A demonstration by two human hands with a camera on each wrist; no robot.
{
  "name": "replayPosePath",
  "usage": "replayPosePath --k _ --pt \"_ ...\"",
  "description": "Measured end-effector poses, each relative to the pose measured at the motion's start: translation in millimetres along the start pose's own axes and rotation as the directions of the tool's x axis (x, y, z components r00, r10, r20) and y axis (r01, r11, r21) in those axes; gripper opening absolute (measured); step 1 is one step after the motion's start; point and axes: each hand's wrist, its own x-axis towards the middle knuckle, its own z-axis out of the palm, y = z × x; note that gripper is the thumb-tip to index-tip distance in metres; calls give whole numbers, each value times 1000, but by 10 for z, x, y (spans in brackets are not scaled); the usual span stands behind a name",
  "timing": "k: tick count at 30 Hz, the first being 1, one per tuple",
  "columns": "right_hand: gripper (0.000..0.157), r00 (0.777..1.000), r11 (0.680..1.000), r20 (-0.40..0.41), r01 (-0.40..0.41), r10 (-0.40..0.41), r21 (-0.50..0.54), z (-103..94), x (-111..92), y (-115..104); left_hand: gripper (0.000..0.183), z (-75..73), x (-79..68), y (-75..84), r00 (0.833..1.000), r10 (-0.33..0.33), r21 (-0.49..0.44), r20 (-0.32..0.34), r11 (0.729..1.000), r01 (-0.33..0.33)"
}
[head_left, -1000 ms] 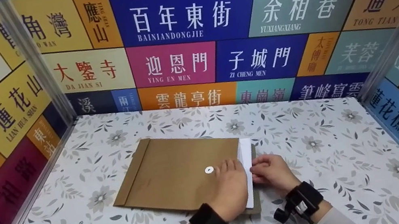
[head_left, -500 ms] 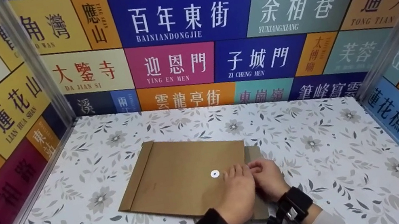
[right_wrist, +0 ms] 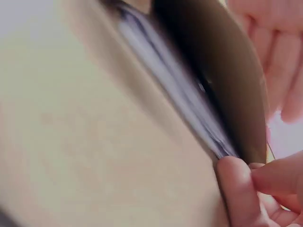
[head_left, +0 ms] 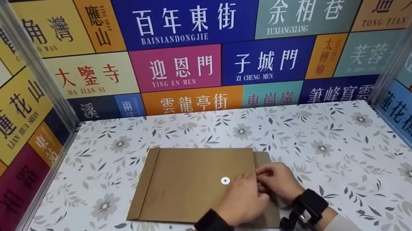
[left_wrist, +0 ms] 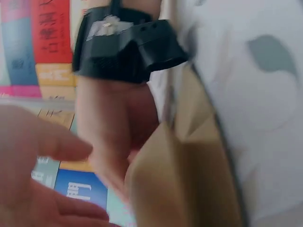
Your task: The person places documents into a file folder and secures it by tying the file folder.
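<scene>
A brown kraft document envelope (head_left: 190, 169) lies on the table, a white round button (head_left: 225, 180) near its mouth. Beyond the mouth its greyish-brown flap (head_left: 262, 159) extends to the right. White papers (right_wrist: 165, 80) sit inside the gaping mouth in the right wrist view. My left hand (head_left: 244, 199) rests over the front panel by the mouth, its thumb apart from the fingers; in the right wrist view its fingers (right_wrist: 279, 61) look straight. Right at the mouth's edge, my right hand (head_left: 282, 181) pinches the envelope with curled fingertips. The head view hides the papers.
Under the envelope is a white tablecloth (head_left: 328, 183) with grey leaves and flowers. Walls of coloured name panels (head_left: 188, 13) enclose the table at the back and sides. Clear corner strips (head_left: 38, 64) stand at the back. Both wrists wear black camera bands (head_left: 214, 227).
The white papers that stuck out of the mouth have gone into the envelope. The envelope has shifted slightly right and toward me. My left hand's thumb has come away from its fingers.
</scene>
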Motion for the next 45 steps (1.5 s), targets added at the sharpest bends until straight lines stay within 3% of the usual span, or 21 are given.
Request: replayPosePath --k 3,6,9,12,17,20,22,28,33,36,39,42,45 --pt "18 997 991 7 -82 82 106 -78 6 -45 22 -131 23 -104 997 41 6 67 999 -41" --pt "19 991 982 -35 -124 130 143 -148 1 -121 19 -246 22 -194 985 76 67 155 994 -87" --pt "17 993 996 -89 -80 83 33 -188 -21 -208 35 -286 7 -249 972 88 134 219 984 -120" --pt "13 995 989 -94 2 -16 -145 -185 -61 -298 38 -265 -4 -273 964 91 171 252 976 -136" --pt "9 991 922 -49 97 -124 -374 -139 -98 -362 27 -196 -7 -280 961 121 197 249 965 -172" --pt "15 984 870 -68 110 -162 -481 -131 -102 -343 29 -171 -18 -283 958 116 207 264 963 -173" --pt "25 982 855 -92 93 -163 -511 -142 -106 -333 36 -163 -25 -288 954 108 213 281 962 -171" --pt "51 991 911 -126 -8 -49 -412 -198 -106 -331 34 -130 -20 -274 956 122 260 268 946 -193" --pt "57 995 913 -97 -41 2 -406 -161 -111 -319 25 -126 9 -289 960 140 273 242 940 -206" --pt "49 997 930 -77 -45 17 -366 -121 -119 -325 30 -177 22 -375 970 129 294 206 937 -187" --pt "35 999 951 -43 -23 10 -309 -92 -127 -340 45 -243 23 -481 982 48 337 183 935 -108" --pt "25 1000 965 12 12 -9 -262 -66 -132 -358 61 -288 12 -540 981 -40 352 192 935 -31" --pt "23 997 959 71 55 -37 -279 -43 -145 -375 67 -303 16 -555 977 -57 330 206 944 -15"
